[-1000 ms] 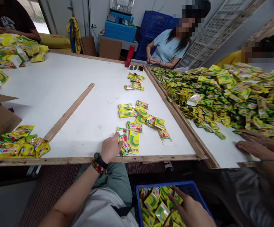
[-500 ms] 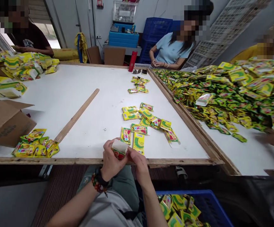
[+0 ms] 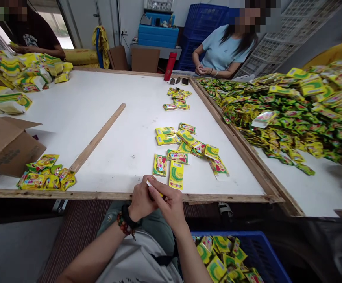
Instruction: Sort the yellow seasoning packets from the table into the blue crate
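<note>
Both my hands meet at the near edge of the white table. My left hand, with a dark band and beads at its wrist, is wrapped round a small yellow box. Most of that box is hidden by my fingers; a white bit of card shows at its top. My right hand presses thumb and fingers on the same box. Just beyond them lie a small box with a red heart print and an upright yellow-green box. Several more small boxes lie scattered behind these.
A blue crate of filled boxes stands below at right. Yellow-green packets heap behind the wooden divider. At left are a wooden strip, a cardboard box and packets. Co-workers sit across the table.
The box's white open flap, upright before, is now folded down under my fingers. My right hand has moved left and over the box. The camera view has shifted slightly.
</note>
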Available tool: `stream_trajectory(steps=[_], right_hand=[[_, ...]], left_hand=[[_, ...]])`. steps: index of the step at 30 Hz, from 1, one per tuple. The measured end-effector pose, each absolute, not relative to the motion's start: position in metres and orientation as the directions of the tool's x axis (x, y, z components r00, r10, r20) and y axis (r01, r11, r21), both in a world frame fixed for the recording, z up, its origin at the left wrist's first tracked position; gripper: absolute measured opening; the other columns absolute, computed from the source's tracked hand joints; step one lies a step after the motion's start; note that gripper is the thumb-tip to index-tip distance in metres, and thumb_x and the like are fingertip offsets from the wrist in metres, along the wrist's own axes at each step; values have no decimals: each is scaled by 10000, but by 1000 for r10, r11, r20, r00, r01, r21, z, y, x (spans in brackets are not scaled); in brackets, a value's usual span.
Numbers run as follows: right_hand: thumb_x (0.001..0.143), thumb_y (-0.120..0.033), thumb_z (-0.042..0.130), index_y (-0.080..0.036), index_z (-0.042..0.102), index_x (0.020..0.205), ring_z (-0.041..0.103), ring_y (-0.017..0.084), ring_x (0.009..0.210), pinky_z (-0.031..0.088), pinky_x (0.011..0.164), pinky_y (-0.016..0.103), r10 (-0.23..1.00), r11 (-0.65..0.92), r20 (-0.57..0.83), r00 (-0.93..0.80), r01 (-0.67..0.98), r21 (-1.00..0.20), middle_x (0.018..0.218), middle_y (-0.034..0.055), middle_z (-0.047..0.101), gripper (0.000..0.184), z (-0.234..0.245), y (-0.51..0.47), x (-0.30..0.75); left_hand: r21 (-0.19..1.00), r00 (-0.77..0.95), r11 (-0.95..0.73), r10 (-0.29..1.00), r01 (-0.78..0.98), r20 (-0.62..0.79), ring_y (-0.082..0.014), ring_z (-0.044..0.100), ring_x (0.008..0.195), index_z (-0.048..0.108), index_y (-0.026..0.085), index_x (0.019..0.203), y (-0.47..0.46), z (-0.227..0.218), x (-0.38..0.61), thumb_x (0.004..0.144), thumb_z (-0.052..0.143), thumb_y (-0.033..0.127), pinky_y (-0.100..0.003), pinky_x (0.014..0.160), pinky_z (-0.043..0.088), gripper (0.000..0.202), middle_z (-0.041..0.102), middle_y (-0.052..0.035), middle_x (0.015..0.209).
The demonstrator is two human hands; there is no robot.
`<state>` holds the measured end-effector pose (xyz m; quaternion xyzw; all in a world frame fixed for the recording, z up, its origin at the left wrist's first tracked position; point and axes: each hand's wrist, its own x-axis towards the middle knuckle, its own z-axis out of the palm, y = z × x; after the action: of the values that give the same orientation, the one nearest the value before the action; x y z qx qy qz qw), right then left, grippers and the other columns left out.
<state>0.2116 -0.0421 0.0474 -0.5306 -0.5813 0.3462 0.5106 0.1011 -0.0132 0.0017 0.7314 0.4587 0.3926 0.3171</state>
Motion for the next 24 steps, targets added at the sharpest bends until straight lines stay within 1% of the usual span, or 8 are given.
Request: stream_trajectory(steps=[4,11,13,15,18,21,23,24], right_hand=[[892,-266,580,-195,700,1148,737,247,876,592,811,373,962,172,228,148,318,-933,1038,72,748,292,46,-39,213],[910,-215,563,-188,601,1292,684,231,1045,556,879,339,933,355,341,-115,452,-818,1184,123,696,385,50,-38,208],[931,-193,508,-198,581,1317,709,207,962,570,808,302,921,375,376,-103,497,-782,1110,121,727,392,48,-46,208],[946,-211,465,-209,601,1300,725,191,850,571,732,273,930,328,364,-46,546,-771,1027,105,751,379,48,-62,221],[931,-318,451,-221,686,1200,732,229,740,563,629,290,981,1,143,133,729,-685,929,104,769,370,53,-105,271],[871,-398,489,-232,762,1060,730,331,669,526,517,354,884,-435,-291,366,872,-224,755,126,767,371,55,-151,328],[854,-411,503,-214,750,1093,731,372,733,528,545,380,788,-498,-439,431,866,-44,765,143,767,397,52,-167,349],[859,-413,496,-205,729,1136,732,372,778,536,577,381,784,-494,-461,415,868,-59,795,145,770,418,49,-169,351]], left_hand=[[817,249,-373,925,440,288,-199,633,627,418,225,1034,-13,1,101,641,663,314,-277,535,443,472,630,-4,780],[853,184,-316,948,415,261,-171,579,589,424,227,958,-14,1,101,742,563,288,-266,529,409,264,577,14,710],[846,251,-361,927,392,279,-172,588,632,441,221,976,-14,4,99,747,555,272,-281,576,444,261,598,-6,777],[821,434,-450,855,352,283,-192,614,730,465,215,1050,-11,13,94,717,627,313,-301,634,484,383,631,-40,912],[752,671,-572,701,327,242,-249,605,997,484,227,1185,5,32,86,727,703,435,-346,778,519,548,610,-95,1168],[621,627,-574,761,534,165,-283,570,1095,491,205,1239,39,47,90,880,539,484,-408,904,485,457,606,-131,1178],[481,556,-503,830,718,37,-321,595,1044,482,177,1269,64,50,105,905,472,512,-447,877,481,495,617,-159,1121],[415,538,-473,842,777,-47,-338,610,1015,472,172,1285,76,50,116,898,466,538,-455,847,486,532,618,-171,1108]])
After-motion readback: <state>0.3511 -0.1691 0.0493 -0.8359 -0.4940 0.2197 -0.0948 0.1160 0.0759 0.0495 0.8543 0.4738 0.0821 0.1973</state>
